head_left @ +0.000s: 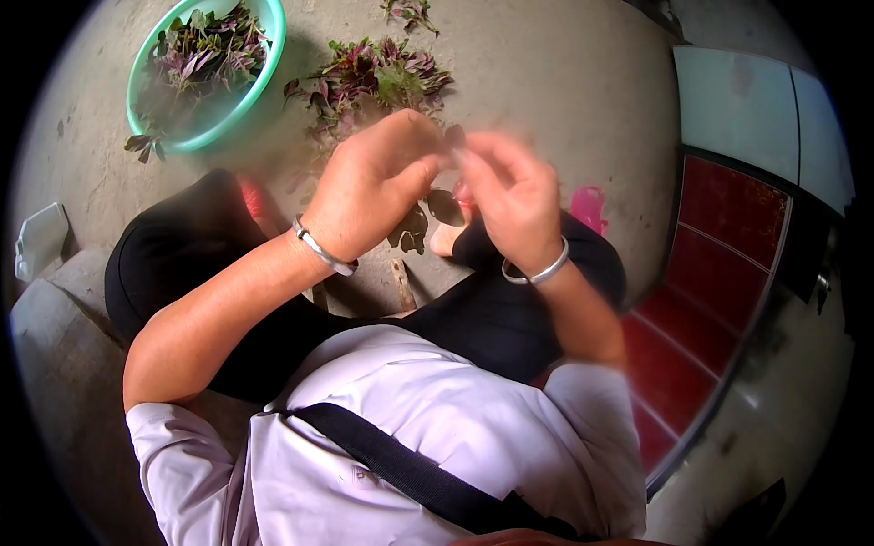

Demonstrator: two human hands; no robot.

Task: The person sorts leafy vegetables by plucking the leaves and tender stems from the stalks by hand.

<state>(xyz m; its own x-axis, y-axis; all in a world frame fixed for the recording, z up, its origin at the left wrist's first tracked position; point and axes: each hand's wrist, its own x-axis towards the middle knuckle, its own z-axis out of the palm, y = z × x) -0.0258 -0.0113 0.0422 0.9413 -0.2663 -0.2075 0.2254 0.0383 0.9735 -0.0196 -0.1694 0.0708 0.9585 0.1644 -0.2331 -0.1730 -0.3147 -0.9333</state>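
Here at the centre of the frame, the left hand (pixel 371 187) looks closed on a sprig (pixel 410 229), leaves dangling below the thumb and into the gap between the hands. The stem hides, so I judge the long axis by the leaves: downward, a touch left. The left is nearer the lowest leaf. Just right, the right hand (pixel 522 202) brings its fingertips close by; blur means I can't tell whether that grip holds anything. No readable writing; the mark on the shirt (pixel 391 382) is too tiny.
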